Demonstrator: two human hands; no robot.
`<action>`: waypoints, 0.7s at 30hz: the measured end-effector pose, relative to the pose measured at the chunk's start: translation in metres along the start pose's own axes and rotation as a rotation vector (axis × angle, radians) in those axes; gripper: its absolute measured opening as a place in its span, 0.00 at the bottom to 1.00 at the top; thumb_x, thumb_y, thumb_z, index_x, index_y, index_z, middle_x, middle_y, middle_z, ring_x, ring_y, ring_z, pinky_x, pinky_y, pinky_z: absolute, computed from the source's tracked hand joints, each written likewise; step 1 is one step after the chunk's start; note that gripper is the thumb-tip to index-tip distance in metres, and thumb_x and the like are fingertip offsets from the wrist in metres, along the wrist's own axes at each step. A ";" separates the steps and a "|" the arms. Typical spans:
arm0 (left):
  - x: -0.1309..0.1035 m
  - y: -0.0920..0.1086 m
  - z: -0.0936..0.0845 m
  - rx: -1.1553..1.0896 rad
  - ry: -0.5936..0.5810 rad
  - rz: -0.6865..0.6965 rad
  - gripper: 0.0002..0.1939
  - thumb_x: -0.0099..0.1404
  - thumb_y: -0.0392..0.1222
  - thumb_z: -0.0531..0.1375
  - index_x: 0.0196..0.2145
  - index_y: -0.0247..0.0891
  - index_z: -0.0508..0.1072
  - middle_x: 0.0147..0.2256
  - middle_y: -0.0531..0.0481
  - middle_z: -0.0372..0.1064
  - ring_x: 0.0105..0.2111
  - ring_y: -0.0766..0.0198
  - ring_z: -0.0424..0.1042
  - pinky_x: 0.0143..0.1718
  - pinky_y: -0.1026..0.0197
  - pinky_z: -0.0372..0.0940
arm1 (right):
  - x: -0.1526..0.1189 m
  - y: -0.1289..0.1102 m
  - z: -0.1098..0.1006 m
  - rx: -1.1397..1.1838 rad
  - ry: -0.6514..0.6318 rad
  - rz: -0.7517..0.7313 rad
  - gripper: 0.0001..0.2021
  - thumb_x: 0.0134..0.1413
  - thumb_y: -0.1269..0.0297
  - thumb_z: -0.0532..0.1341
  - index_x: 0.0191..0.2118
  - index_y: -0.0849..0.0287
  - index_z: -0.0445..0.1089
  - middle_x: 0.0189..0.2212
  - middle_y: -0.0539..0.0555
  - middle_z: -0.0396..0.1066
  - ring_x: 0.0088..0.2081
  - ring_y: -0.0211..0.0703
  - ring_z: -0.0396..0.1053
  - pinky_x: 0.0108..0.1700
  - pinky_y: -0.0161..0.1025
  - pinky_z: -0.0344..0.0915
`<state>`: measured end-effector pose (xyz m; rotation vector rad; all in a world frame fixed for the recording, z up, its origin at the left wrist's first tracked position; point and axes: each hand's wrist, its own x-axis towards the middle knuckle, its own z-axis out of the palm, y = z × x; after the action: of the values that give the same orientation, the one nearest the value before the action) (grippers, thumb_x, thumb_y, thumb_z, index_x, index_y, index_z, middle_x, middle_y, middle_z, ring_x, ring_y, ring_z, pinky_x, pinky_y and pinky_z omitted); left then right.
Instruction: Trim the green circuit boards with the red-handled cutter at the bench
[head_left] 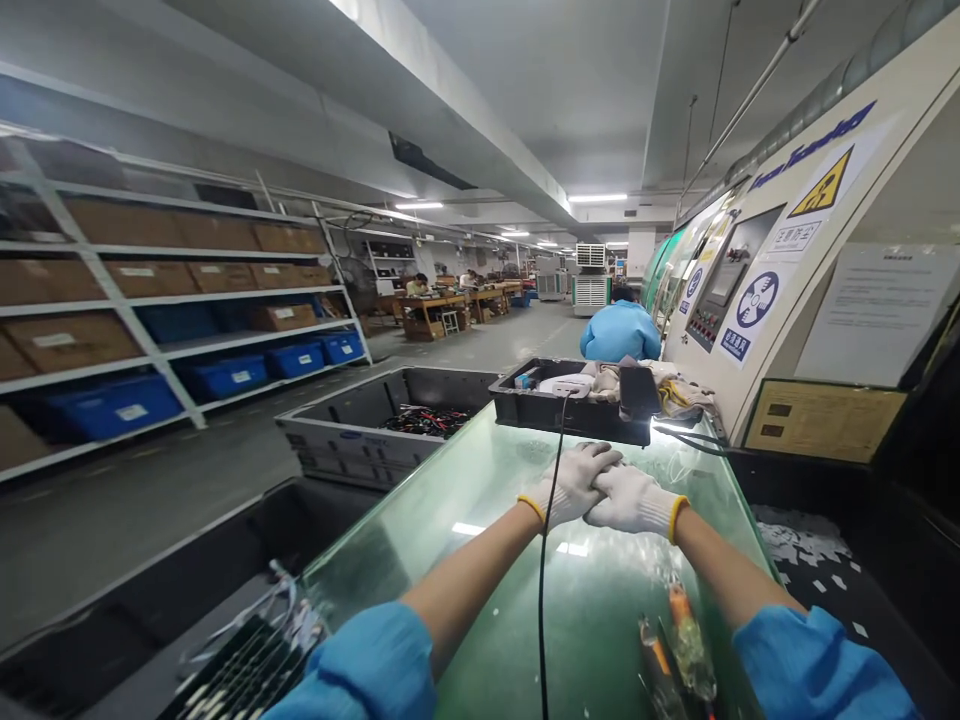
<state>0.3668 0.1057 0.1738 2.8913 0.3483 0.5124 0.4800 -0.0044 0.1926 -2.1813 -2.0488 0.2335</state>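
Both my hands wear white knit gloves with yellow cuffs and rest together on a green glass-topped table. My left hand lies over my right hand, fingers clasped, and I see nothing held in either. A black cable runs from below across the glass, past my left wrist, up to a black tray at the table's far end. That tray holds a white device, cloths and a dark phone-like object.
Two orange-handled tools lie on the glass near my right forearm. Grey crates with cables sit left of the table. A big machine panel stands right. A person in blue works ahead. Shelves with boxes line the left.
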 end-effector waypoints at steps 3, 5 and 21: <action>0.000 0.001 -0.001 -0.027 -0.021 0.006 0.31 0.61 0.37 0.61 0.62 0.40 0.71 0.60 0.44 0.70 0.59 0.50 0.69 0.64 0.49 0.63 | -0.001 0.001 0.001 0.008 -0.007 0.001 0.20 0.53 0.53 0.64 0.47 0.58 0.82 0.47 0.60 0.78 0.52 0.57 0.72 0.52 0.43 0.66; 0.000 0.001 -0.001 -0.045 -0.029 0.014 0.31 0.61 0.37 0.61 0.62 0.39 0.71 0.59 0.44 0.72 0.58 0.50 0.70 0.64 0.49 0.63 | -0.001 0.003 0.002 0.018 0.012 -0.010 0.21 0.54 0.53 0.64 0.49 0.57 0.81 0.49 0.61 0.77 0.54 0.57 0.71 0.54 0.44 0.66; -0.002 -0.001 -0.003 -0.080 -0.028 0.050 0.31 0.60 0.37 0.59 0.62 0.38 0.71 0.60 0.43 0.71 0.59 0.50 0.70 0.64 0.50 0.63 | -0.006 -0.004 -0.002 0.004 0.021 -0.002 0.23 0.57 0.53 0.63 0.53 0.59 0.80 0.53 0.61 0.77 0.56 0.59 0.71 0.56 0.43 0.66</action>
<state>0.3637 0.1068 0.1756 2.8327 0.2464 0.4820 0.4766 -0.0099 0.1959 -2.1703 -2.0376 0.2139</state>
